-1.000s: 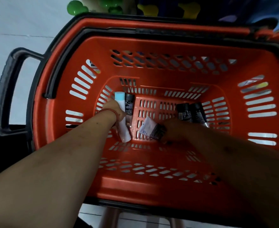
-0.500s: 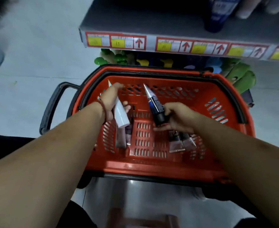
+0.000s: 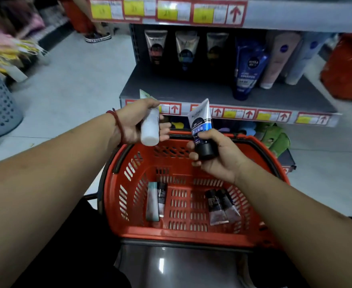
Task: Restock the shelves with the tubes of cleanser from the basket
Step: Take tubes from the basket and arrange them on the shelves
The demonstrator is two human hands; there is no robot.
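The only brand I can read is NIVEA, white on the dark round badge of the blue tube (image 3: 247, 69) standing cap down on the shelf (image 3: 171, 88) in front of me. The pink tube (image 3: 279, 57) beside it carries a small round blue badge, too blurred to read. Farther left, at the back of the same shelf, three silver-topped tubes (image 3: 186, 48) stand in a row, their dark labels unreadable. Along the shelf's front edge runs a label strip (image 3: 272, 116) of yellow price tags and red arrows pointing up; the figures are smeared. The upper strip (image 3: 167, 11) shows four yellow tags and one red arrow.

My left hand (image 3: 137, 123), a red string (image 3: 116, 121) round its wrist, is wrapped round one white tube (image 3: 150, 125), thin end up and round end toward me; I see no print on it. My right hand (image 3: 218, 154) is closed round one silver and blue tube (image 3: 201, 123), gripping low near its black cap, the crimped end pointing up. Its label has lines of pale writing on dark and blue bands, too small to read. I hold both tubes above the far rim of the red basket (image 3: 191, 235), just short of the shelf edge.

Four more tubes lie on the basket floor: a pale teal tube (image 3: 152, 202) and a dark tube (image 3: 161, 196) touching at the left, and two dark-capped silvery tubes (image 3: 214, 208) side by side at the right.
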